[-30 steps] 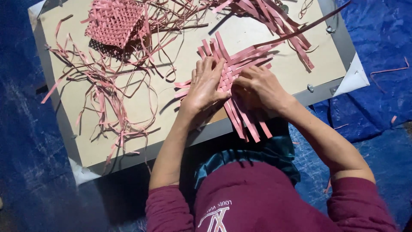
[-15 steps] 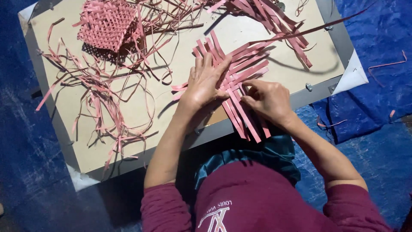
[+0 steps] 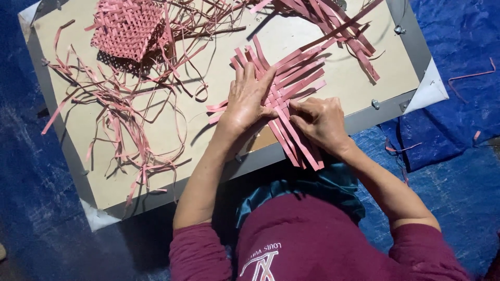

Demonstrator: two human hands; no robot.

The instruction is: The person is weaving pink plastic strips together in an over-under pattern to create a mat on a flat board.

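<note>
**Both hands down on the pink weave**

The left hand lies flat and spread wide, fingers splayed, palm pressing the woven pink strips onto the beige board. It grips nothing, it just pins the mat in place. The right hand is curled beside it, fingertips pinched tight on strips at the weave's near edge, close to the board's grey rim. The mat sits at the near middle of the board, loose ends fanning out past the edge. A finished woven piece lies at the far left corner, and scattered loose strips trail across the left half. Blue tarp lies all around.
</note>
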